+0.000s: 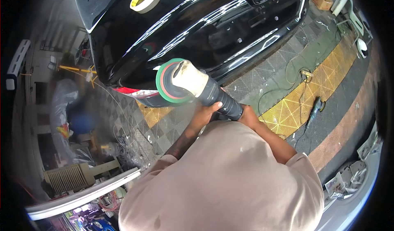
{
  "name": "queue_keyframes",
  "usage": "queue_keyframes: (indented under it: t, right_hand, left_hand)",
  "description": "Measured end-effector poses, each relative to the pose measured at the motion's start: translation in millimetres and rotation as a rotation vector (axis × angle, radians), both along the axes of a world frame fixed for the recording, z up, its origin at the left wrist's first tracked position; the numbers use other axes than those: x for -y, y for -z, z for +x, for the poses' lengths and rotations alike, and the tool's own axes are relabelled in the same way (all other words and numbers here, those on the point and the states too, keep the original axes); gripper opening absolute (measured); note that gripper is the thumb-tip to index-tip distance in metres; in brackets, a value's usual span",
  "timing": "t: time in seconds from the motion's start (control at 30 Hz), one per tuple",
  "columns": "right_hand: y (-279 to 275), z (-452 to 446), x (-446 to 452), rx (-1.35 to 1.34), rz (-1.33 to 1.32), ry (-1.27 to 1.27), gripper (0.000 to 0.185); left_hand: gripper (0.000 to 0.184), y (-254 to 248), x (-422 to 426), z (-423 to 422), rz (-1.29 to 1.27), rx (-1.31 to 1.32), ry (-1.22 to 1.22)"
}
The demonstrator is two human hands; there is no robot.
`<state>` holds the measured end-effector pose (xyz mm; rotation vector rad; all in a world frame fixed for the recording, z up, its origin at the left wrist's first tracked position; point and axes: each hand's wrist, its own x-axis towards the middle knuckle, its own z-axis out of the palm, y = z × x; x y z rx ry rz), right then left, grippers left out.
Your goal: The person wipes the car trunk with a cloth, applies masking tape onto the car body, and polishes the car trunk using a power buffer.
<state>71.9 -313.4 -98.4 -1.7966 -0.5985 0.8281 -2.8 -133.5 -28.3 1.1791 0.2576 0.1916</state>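
A polisher (213,92) with a green-edged round pad (162,83) and a pale cover over its head is held in front of my chest. My left hand (204,114) is closed around the underside of its body, the thumb lying along it. At the rear end of the polisher my right hand (248,115) is wrapped around the handle. The pad is by the corner of a glossy black car (172,38), close to its red and white lamp (133,92). I cannot tell whether it touches the car.
A roll of tape (145,0) lies on the car's black panel. On the tiled floor (279,118) are a cord (262,101), a yellow power outlet box (306,75) and a blue tool (315,109). A cardboard box (322,0) stands at the far right.
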Motion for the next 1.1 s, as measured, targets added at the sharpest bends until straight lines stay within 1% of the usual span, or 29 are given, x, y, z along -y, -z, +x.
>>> queue_keyframes:
  t: [0.1,0.23,0.3,0.33,0.4,0.43,0.47,0.53,0.57,0.6,0.67,0.7,0.77,0.8,0.83,0.87,0.97,1.0,1.07,1.1]
  right_hand:
    - [3.5,-4.7,1.9,-0.043,0.051,0.057,0.032]
    - [23.7,-13.3,4.9,-0.035,0.072,0.164,0.030]
    - [19.1,-14.1,6.1,-0.065,0.046,0.216,0.039]
    - [15.0,-14.8,6.0,-0.070,0.052,0.216,0.039]
    - [8.2,-16.4,4.7,-0.110,0.027,0.291,0.036]
    - [21.8,-16.1,6.7,-0.112,0.042,0.271,0.035]
    - [21.6,-16.5,6.7,-0.118,0.050,0.268,0.035]
    - [19.2,-17.1,6.0,-0.066,0.087,0.287,0.026]
    - [2.7,-15.5,5.8,-0.106,0.061,0.271,0.028]
    - [2.2,-16.2,3.8,-0.109,0.066,0.276,0.028]
    - [5.1,-13.7,4.4,-0.077,0.015,0.195,0.030]
    - [7.4,-12.5,3.5,-0.081,0.018,0.202,0.030]
    - [13.2,-10.0,2.1,-0.159,0.040,0.091,0.040]
    - [14.5,-9.0,1.3,-0.161,0.041,0.095,0.040]
    - [14.9,-7.9,-0.9,-0.159,0.042,0.054,0.040]
    - [15.7,-7.2,-2.4,-0.159,0.044,0.012,0.040]
    - [22.2,-7.8,-5.9,-0.139,0.020,-0.034,0.041]
    - [20.1,-7.2,-4.9,-0.143,0.021,-0.030,0.041]
    - [15.3,-7.4,-2.6,-0.191,-0.012,-0.036,0.042]
    - [20.5,-9.6,-1.7,-0.194,-0.013,-0.035,0.042]
  left_hand:
    - [0.057,8.5,-2.6,4.3,0.030,-0.039,0.025]
    - [0.055,23.2,-9.1,16.6,0.018,-0.048,0.113]
    - [0.053,29.4,-11.1,27.5,0.023,-0.020,0.163]
    - [0.053,30.3,-11.3,33.6,0.029,-0.024,0.163]
    - [0.053,31.4,-11.0,41.8,0.024,-0.008,0.232]
    - [0.053,29.9,-8.9,43.4,0.013,-0.007,0.227]
    - [0.053,28.2,-7.9,43.3,0.021,-0.014,0.225]
    - [0.052,24.3,-7.6,44.1,0.032,-0.037,0.230]
    - [0.052,25.5,-8.3,42.0,0.050,-0.026,0.211]
    - [0.052,25.5,-10.1,36.6,0.056,-0.029,0.215]
    - [0.053,27.5,-8.7,26.7,0.025,-0.079,0.121]
    - [0.054,30.4,-9.1,22.7,0.028,-0.063,0.105]
    - [0.054,36.8,-10.5,14.0,0.032,-0.044,0.074]
    - [0.054,38.5,-10.9,9.7,0.034,-0.019,0.035]
    - [0.053,39.2,-12.8,4.2,0.100,-0.019,0.020]
    - [0.053,38.1,-13.2,-0.4,0.100,-0.019,0.022]
    - [0.052,31.2,-13.4,-11.5,0.139,-0.063,-0.013]
    - [0.052,30.0,-11.8,-10.5,0.139,-0.066,-0.008]
    - [0.050,31.8,-8.4,-10.2,0.060,-0.104,-0.002]
    - [0.050,34.5,-6.7,-8.6,0.059,-0.106,-0.001]
